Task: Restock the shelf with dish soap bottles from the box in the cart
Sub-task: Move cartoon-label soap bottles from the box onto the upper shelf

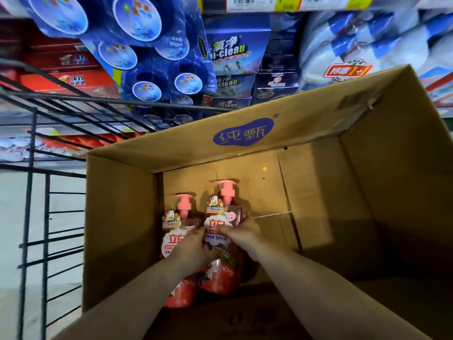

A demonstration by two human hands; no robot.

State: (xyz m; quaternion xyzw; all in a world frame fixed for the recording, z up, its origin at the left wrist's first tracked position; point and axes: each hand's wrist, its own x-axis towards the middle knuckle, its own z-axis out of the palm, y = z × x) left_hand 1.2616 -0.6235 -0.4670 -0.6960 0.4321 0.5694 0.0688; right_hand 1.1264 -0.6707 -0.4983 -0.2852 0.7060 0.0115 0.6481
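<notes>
Both forearms reach down into box.
- Right hand (242, 233): fingers curled round right side of right bottle (218, 223), gripping.
- Left hand (193, 246): lies over left bottle (171, 239), fingertips at right bottle's label; I cannot tell which it grips, if either.
- Bottles side by side, touching, in near-left corner; long axes run away from me, pink pumps at far end.
- Box (245, 133): I see only these two bottles inside.
- Box sits in wire cart (31, 192).
- Shelf (269, 3) beyond, above; I judge lift must clear far wall.
</notes>
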